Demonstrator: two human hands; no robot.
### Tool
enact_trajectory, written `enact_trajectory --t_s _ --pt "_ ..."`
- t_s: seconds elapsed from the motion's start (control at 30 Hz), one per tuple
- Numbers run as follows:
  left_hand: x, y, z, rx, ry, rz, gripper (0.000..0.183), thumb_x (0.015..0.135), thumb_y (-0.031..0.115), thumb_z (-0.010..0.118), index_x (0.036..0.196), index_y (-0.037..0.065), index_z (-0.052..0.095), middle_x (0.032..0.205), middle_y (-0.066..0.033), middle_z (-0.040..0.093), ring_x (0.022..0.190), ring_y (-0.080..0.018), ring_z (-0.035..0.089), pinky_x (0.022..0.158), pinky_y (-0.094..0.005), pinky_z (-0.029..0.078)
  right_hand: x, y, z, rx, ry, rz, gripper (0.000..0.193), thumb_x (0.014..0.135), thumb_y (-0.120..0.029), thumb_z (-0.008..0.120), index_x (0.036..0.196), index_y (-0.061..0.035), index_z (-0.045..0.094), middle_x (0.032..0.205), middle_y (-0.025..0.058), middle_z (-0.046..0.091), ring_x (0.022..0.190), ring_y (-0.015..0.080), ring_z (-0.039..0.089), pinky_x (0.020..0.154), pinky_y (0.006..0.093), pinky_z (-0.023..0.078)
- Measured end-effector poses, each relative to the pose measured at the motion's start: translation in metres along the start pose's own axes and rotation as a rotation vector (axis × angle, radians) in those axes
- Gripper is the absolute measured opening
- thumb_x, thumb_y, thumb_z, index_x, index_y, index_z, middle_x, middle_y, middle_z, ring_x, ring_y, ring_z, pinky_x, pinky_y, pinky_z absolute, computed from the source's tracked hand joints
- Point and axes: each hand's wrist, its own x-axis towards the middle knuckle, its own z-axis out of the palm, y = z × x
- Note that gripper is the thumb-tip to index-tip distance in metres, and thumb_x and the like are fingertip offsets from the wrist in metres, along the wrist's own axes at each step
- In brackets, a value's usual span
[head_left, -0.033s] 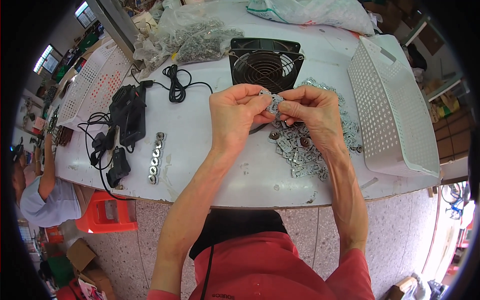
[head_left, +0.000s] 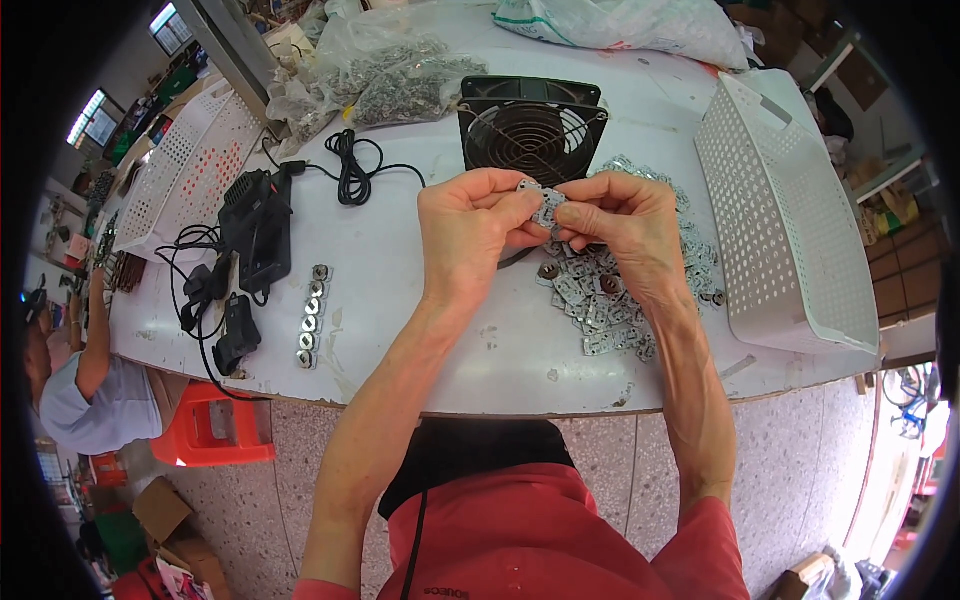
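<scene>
Between my two hands is a small grey metal plate (head_left: 546, 207) with holes in it. My left hand (head_left: 470, 225) pinches its left side between thumb and fingers, and my right hand (head_left: 625, 220) pinches its right side. Fingertips cover much of the plate. Beneath and beside my right hand lies a heap of similar grey metal plates (head_left: 600, 310), a few bearing round brown parts. Left of my left forearm, a row of several plates with round metal discs (head_left: 311, 318) runs toward the table edge.
Just beyond my hands stands a black fan (head_left: 530, 135) with a wire guard. A white perforated basket (head_left: 775, 220) is at right, another (head_left: 190, 165) at left. Black cabled devices (head_left: 258, 230) lie left; bagged metal parts (head_left: 405, 85) lie behind. A person (head_left: 85, 390) sits far left near a red stool (head_left: 215, 430).
</scene>
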Motion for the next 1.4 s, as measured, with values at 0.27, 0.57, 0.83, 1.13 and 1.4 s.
enact_trajectory --t_s 0.27,0.57,0.83,1.13,1.4 --pt "-0.001 0.000 0.002 -0.066 0.030 -0.079 0.015 0.079 0.001 0.063 0.091 -0.007 0.061 0.077 -0.0112 0.064 0.063 -0.0170 0.064 0.059 -0.0276 0.057 0.001 0.003 0.000 -0.019 0.002 -0.031 0.014 0.075 -0.002 0.067 0.087 0.0049 0.065 0.071 0.0092 0.064 0.057 0.0097 0.058 0.053 0.0195 0.048" --pt "0.002 0.005 -0.002 0.022 -0.001 -0.001 0.011 0.078 0.005 0.065 0.084 -0.005 0.065 0.070 -0.0064 0.062 0.059 -0.0121 0.059 0.057 -0.0239 0.053 0.000 -0.004 -0.001 -0.040 -0.017 -0.015 0.014 0.077 -0.006 0.065 0.088 0.0038 0.063 0.072 0.0068 0.063 0.061 0.0098 0.059 0.057 0.0210 0.049" --pt "0.002 0.001 -0.003 -0.073 -0.029 -0.074 0.012 0.078 0.005 0.065 0.084 -0.005 0.064 0.073 -0.0079 0.063 0.061 -0.0132 0.060 0.058 -0.0259 0.054 0.002 0.003 0.001 0.100 -0.044 0.081 0.014 0.080 -0.006 0.062 0.090 0.0037 0.061 0.075 0.0076 0.063 0.061 0.0108 0.060 0.058 0.0214 0.051" --pt "0.007 -0.001 -0.010 -0.343 -0.171 -0.213 0.016 0.081 0.005 0.062 0.093 -0.005 0.061 0.083 -0.0087 0.063 0.070 -0.0142 0.060 0.068 -0.0304 0.056 0.005 0.004 -0.003 0.284 -0.087 0.147 0.015 0.079 -0.008 0.064 0.090 0.0029 0.061 0.075 0.0070 0.063 0.059 0.0100 0.059 0.054 0.0198 0.049" --pt "0.005 -0.002 -0.006 -0.078 -0.141 0.009 0.017 0.078 -0.002 0.063 0.095 -0.003 0.062 0.086 -0.0086 0.064 0.075 -0.0141 0.063 0.073 -0.0284 0.055 0.004 -0.001 -0.005 0.142 -0.006 0.119 0.019 0.078 -0.013 0.066 0.089 0.0027 0.063 0.073 0.0067 0.063 0.059 0.0098 0.058 0.056 0.0193 0.049"
